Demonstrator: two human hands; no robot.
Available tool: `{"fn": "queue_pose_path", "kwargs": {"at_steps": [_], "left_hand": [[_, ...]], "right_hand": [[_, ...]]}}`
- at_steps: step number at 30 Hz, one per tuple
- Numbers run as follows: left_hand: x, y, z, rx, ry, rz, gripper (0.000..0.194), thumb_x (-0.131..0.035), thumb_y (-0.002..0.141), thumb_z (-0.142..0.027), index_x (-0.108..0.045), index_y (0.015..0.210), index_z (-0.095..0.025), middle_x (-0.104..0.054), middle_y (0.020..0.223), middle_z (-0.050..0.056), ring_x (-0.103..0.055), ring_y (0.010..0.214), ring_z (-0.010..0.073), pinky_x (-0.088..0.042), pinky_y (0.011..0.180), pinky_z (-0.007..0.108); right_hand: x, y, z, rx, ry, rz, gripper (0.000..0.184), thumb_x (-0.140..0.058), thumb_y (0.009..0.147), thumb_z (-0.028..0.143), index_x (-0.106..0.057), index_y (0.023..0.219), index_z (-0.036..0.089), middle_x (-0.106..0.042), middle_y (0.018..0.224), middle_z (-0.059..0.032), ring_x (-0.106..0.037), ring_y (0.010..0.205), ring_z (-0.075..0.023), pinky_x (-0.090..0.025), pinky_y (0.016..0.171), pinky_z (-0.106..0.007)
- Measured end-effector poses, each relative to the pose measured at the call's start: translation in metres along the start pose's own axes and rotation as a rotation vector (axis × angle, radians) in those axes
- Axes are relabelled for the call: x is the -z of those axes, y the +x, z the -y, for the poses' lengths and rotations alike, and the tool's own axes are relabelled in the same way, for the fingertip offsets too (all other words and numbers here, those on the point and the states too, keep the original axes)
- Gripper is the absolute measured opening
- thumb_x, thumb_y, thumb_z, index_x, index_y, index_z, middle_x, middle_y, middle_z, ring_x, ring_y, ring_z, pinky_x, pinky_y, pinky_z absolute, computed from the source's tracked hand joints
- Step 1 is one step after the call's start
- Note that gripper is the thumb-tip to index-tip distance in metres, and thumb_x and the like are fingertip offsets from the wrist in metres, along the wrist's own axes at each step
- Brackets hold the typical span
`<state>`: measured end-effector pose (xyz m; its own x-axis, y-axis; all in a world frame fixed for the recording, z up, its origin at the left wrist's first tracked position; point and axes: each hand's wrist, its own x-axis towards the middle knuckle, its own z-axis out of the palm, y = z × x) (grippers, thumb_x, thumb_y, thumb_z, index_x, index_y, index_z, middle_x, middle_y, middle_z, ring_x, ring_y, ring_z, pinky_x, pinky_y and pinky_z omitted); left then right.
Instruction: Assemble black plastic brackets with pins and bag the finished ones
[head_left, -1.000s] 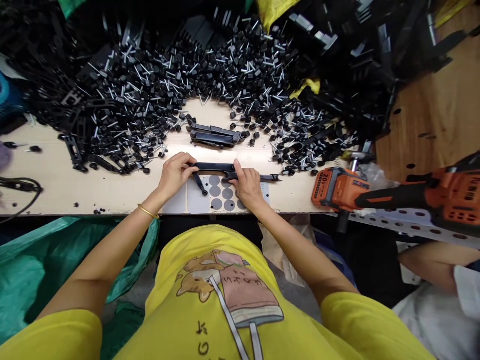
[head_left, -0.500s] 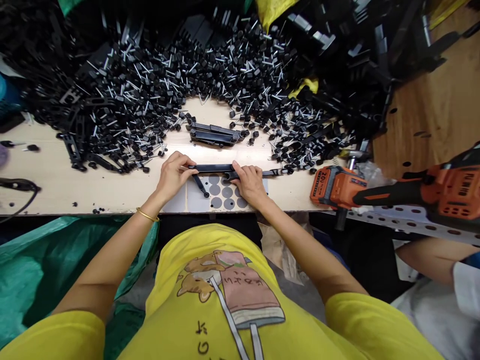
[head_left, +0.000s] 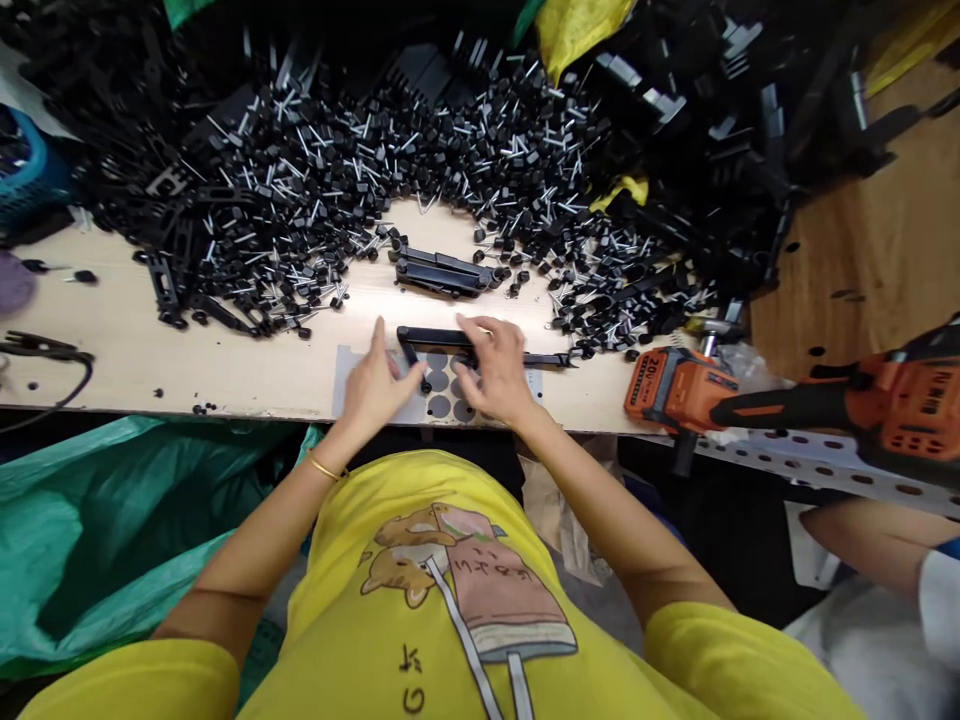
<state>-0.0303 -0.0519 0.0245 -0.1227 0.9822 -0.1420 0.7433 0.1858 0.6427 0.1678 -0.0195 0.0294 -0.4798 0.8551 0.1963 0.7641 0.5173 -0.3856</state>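
A black jointed bracket arm (head_left: 429, 337) lies along the front of the workbench, its short link (head_left: 414, 360) angled down toward me at the left end. My left hand (head_left: 375, 385) is off it, just left of the short link, with thumb and forefinger spread and nothing between them. Over the arm's right part is my right hand (head_left: 496, 370), thumb and fingers apart on either side of the bar; whether they touch it I cannot tell. Under the arm lies a grey sheet (head_left: 345, 365) with dark round spots. Behind it rests a folded black bracket (head_left: 442, 277).
A heap of black-headed knob screws (head_left: 450, 150) spreads across the back. Flat black parts (head_left: 169, 285) pile at left, near a blue basket (head_left: 30, 180). An orange cordless power tool (head_left: 682, 385) sits at right. Another person's arm (head_left: 862, 535) shows at lower right.
My left hand has let go of the arm's left end and moved down toward me, its fingers opening. My right hand's fingers have loosened and spread. The view has shifted slightly.
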Motion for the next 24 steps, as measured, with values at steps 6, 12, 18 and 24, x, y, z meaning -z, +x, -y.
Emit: {"fn": "queue_pose_path", "kwargs": {"at_steps": [6, 12, 18, 24], "left_hand": [[-0.027, -0.003, -0.01, 0.056, 0.136, 0.104, 0.079, -0.054, 0.081, -0.032, -0.016, 0.146, -0.007, -0.069, 0.069, 0.008, -0.066, 0.061, 0.0258, -0.048, 0.063, 0.034], [-0.026, 0.012, -0.027, 0.141, 0.052, 0.154, 0.078, -0.054, 0.078, -0.021, -0.018, 0.144, 0.0, -0.07, 0.084, 0.018, -0.068, 0.076, 0.0318, -0.05, 0.068, 0.038], [-0.017, 0.014, -0.02, 0.097, 0.039, 0.295, 0.081, -0.057, 0.079, -0.025, -0.017, 0.145, -0.003, -0.069, 0.077, 0.012, -0.066, 0.071, 0.0281, -0.05, 0.067, 0.037], [0.024, 0.025, -0.022, -0.257, 0.142, -0.017, 0.069, -0.056, 0.082, -0.023, -0.027, 0.143, -0.012, -0.061, 0.11, 0.014, -0.058, 0.101, 0.0265, -0.045, 0.088, 0.038]], "right_hand": [[-0.02, 0.038, 0.012, 0.215, -0.104, 0.293, 0.059, -0.035, 0.088, 0.013, -0.028, 0.146, 0.022, -0.049, 0.122, -0.0148, -0.045, 0.108, -0.0269, -0.033, 0.093, -0.042], [-0.029, 0.038, 0.003, 0.172, -0.237, 0.311, 0.054, -0.03, 0.092, 0.015, -0.03, 0.145, 0.027, -0.053, 0.109, -0.0147, -0.044, 0.095, -0.0273, -0.036, 0.079, -0.041], [-0.032, 0.04, -0.004, 0.189, -0.243, 0.3, 0.057, -0.033, 0.09, 0.013, -0.029, 0.145, 0.026, -0.053, 0.11, -0.0146, -0.043, 0.095, -0.0277, -0.037, 0.079, -0.042], [-0.032, 0.029, 0.006, 0.186, -0.045, 0.134, 0.054, -0.038, 0.085, 0.008, -0.044, 0.136, 0.022, -0.051, 0.12, -0.0118, -0.045, 0.106, -0.024, -0.039, 0.09, -0.039]]}}
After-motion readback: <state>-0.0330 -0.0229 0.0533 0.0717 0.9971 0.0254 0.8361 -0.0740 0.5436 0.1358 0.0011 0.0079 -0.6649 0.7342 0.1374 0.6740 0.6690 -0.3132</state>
